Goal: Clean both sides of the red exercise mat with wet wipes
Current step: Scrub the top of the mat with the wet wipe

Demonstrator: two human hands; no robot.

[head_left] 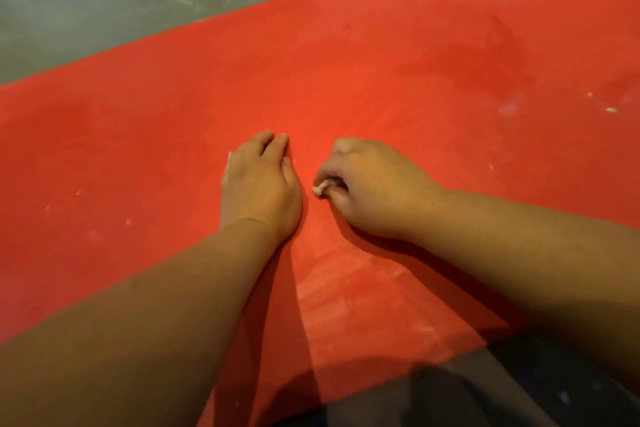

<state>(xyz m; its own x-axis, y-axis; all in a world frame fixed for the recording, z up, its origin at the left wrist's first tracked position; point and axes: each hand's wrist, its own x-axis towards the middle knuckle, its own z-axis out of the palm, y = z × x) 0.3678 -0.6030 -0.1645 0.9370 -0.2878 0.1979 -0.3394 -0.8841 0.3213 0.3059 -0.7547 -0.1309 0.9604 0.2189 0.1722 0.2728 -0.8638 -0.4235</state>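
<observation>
The red exercise mat [398,73] lies flat on the floor and fills most of the view, running from lower left to upper right. My left hand [259,184] rests palm down on the mat near its middle, fingers together and flat. Just to its right, my right hand [367,184] is closed in a fist around a crumpled, dirty wet wipe [321,188]; only a small end of the wipe sticks out by the thumb. The fist presses on the mat. Pale smears and small white specks [611,109] mark the mat's surface.
Grey concrete floor [121,0] with white scuffs lies beyond the mat's far edge at the upper left. Dark floor or clothing [467,392] shows past the mat's near edge at the bottom right.
</observation>
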